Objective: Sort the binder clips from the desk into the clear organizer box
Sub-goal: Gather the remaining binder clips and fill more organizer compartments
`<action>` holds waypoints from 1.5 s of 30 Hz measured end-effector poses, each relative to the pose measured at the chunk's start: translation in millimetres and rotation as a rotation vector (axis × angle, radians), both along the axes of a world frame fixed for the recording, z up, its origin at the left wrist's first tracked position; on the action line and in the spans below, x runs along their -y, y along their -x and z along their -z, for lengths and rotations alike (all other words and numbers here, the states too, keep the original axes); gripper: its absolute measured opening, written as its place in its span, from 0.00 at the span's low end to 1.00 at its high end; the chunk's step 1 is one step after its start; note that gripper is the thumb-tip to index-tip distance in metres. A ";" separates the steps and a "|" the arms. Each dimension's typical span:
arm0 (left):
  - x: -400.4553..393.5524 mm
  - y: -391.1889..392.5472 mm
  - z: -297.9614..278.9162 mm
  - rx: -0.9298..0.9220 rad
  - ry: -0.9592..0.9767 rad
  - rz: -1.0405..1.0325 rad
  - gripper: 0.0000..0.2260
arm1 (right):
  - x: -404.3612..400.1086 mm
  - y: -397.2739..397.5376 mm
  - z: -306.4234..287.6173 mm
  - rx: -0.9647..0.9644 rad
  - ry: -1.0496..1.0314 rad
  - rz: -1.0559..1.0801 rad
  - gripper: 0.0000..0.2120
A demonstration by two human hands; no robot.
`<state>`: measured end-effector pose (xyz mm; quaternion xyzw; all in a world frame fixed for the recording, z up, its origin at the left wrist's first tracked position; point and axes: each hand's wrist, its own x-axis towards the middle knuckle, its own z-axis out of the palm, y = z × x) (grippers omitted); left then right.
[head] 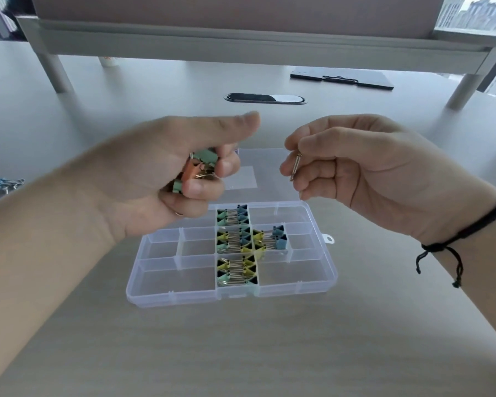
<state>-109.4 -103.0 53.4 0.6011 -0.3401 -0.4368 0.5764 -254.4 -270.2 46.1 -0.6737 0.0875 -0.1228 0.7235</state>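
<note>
The clear organizer box [166,296] lies open on the desk below both hands, its lid flat behind it. Yellow, green and blue binder clips [236,247] fill several middle compartments; the outer ones hold nothing. My left hand [166,173] hovers above the box's left half and grips a bunch of green and orange binder clips [199,169]. My right hand [355,164], above the box's right side, pinches one binder clip [295,167] by its metal wire handles; the clip's body is hidden by the fingers.
Loose blue binder clips [5,184] lie at the desk's far left edge. A black clipboard [342,78] lies at the back right, a cable grommet [265,98] sits behind the box, and a raised shelf [241,44] spans the back on metal legs.
</note>
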 end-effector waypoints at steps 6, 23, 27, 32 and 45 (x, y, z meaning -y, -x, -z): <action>5.3 8.2 11.2 0.875 -0.100 -0.004 0.24 | -2.0 2.3 -0.6 -0.110 0.183 -0.032 0.05; 5.6 7.8 15.9 1.073 -0.233 0.014 0.23 | -7.2 6.7 -4.6 -0.186 0.660 -0.078 0.06; 5.8 8.0 16.2 1.062 -0.256 0.017 0.23 | -9.5 7.7 -3.9 -0.207 0.723 -0.119 0.05; 5.4 6.8 16.3 1.041 -0.275 0.022 0.24 | -15.2 7.6 0.6 -0.213 0.801 -0.116 0.04; 5.5 6.3 16.1 1.053 -0.299 0.022 0.26 | -20.1 9.2 2.8 -0.174 1.031 -0.198 0.11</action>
